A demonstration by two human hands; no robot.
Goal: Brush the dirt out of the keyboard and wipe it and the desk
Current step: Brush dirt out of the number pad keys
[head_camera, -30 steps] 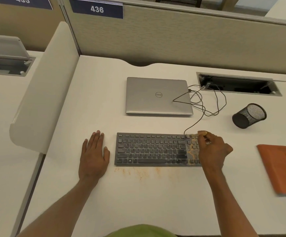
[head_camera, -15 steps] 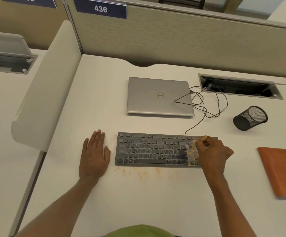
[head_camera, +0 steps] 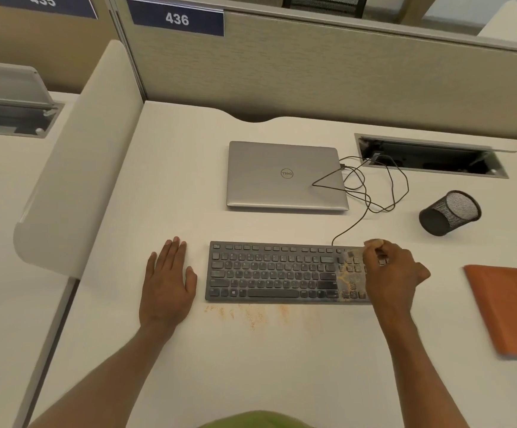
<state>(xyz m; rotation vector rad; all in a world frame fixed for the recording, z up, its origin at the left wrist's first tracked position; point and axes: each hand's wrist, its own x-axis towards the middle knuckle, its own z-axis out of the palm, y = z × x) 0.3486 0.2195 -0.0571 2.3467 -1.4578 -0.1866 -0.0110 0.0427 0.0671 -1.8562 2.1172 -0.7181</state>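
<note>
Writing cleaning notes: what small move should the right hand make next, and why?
Probably a short brush stroke toward the near edge: the right hand holds a blurred brush over the right end of the keyboard, where orange dirt lies among the keys.

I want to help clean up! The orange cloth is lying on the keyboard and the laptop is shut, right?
Not quite. The head view shows the cloth lying on the desk, to the right of the keyboard, not on it. The laptop is shut, as you said.
</note>
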